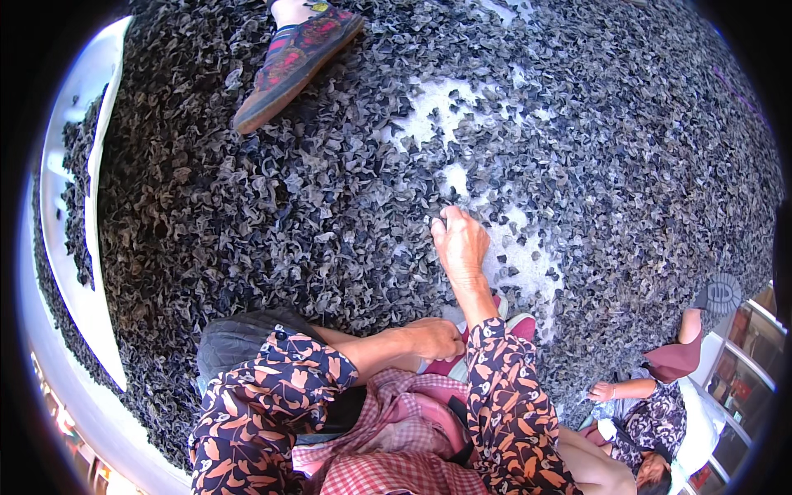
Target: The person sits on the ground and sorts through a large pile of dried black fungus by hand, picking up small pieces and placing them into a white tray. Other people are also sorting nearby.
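Dark, curled dried pieces, looking like dried black fungus, are spread thickly over a pale sheet that shows through in patches. My right hand reaches over them at the middle of the view, thumb and fingertips pinched together at the edge of a bare patch. Whether a piece is between the fingertips is too small to tell. My left hand is bent at the wrist, its fingers curled, and rests near my lap beside a pink shoe. What its fingers touch is hidden.
Another person's foot in a flowered shoe stands on the pieces at the upper left. At the lower right a co-worker sits with a hand over the pieces. A white raised edge curves along the left, with more dark pieces beyond it.
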Available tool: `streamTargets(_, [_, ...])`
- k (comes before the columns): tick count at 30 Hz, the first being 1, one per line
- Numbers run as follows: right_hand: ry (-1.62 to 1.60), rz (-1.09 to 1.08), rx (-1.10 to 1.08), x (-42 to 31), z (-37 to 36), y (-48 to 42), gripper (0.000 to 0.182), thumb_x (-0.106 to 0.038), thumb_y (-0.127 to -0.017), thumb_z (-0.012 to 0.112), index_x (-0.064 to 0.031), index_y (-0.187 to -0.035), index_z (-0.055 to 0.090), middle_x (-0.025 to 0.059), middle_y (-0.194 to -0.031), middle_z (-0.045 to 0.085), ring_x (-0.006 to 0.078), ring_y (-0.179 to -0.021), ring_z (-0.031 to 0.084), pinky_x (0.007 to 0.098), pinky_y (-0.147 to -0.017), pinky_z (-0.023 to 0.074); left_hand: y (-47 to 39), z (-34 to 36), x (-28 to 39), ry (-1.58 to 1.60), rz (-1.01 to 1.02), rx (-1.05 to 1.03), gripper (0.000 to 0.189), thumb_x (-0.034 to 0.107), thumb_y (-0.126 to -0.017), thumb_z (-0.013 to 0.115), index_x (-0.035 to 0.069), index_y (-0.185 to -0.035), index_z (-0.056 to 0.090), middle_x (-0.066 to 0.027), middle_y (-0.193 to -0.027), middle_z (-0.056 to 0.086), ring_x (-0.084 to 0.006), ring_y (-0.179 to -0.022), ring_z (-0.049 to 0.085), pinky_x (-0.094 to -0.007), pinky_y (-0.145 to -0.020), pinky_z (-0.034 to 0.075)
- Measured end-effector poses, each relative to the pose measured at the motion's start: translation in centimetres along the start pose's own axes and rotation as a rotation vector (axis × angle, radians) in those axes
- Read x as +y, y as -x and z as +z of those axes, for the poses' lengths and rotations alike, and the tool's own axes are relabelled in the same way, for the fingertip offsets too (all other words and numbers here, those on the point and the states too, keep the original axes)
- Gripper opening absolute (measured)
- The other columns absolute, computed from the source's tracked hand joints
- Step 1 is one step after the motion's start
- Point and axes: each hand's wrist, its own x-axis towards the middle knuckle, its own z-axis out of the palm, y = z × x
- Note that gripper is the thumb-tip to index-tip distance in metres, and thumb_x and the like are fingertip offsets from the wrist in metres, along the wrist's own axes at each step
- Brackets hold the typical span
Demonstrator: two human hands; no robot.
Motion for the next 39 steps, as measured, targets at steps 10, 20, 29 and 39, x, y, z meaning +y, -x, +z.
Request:
streamTargets(10, [-1.126,0.744,-0.259,5.5,-1.8,1.2,0.012,-0.013,-0.078,0.061,-0.0023,-0.084,0.061,-0.0028,-0.055,0.048,0.0049,-0.041,0.04,0.0188,-0.035,0.0267,-0.1,0.1,0.2,0.027,-0.001,0.009,0.033,0.032,-0.082,0.045,0.004,-0.072,0.059,-0.0064,-0.062,0.057,-0.0172,-0.053,0.053,-0.0324,-0.057,0.044])
streamTargets(20, [-0.602,0.31,-0.069,6.0,-1.2,1.5,0.015,-0.016,-0.077,0.061,-0.001,-0.073,0.061,-0.0002,-0.055,0.054,0.0062,-0.048,0.044,0.024,-0.046,0.0363,-0.2,-0.1,0.3,-0.009,-0.024,0.003,0.034,0.033,-0.083,0.045,0.004,-0.072,0.06,-0.007,-0.066,0.059,-0.0188,-0.059,0.056,-0.0332,-0.063,0.045])
streamTargets(29, [-0.478,0.366,-0.137,2.3,-1.3,0.3,0.018,-0.02,-0.075,0.064,-0.0042,-0.067,0.059,0.0018,-0.05,0.05,0.0127,-0.045,0.047,0.0277,-0.043,0.0365,-0.8,0.2,-0.3,-0.13,0.018,0.044,0.033,0.032,-0.082,0.045,0.005,-0.078,0.062,-0.0082,-0.075,0.062,-0.0234,-0.074,0.059,-0.0338,-0.072,0.044])
streamTargets(39, [-2.074,0.488,-0.547,4.9,-3.7,2.6,0.006,-0.012,-0.078,0.056,-0.0073,-0.081,0.053,0.0118,-0.096,0.054,0.0221,-0.073,0.052,0.0238,-0.048,0.0419,-0.3,-0.1,0.2,-0.073,-0.004,0.026,0.033,0.033,-0.081,0.046,0.004,-0.078,0.062,-0.0087,-0.074,0.062,-0.0248,-0.075,0.059,-0.035,-0.072,0.044])
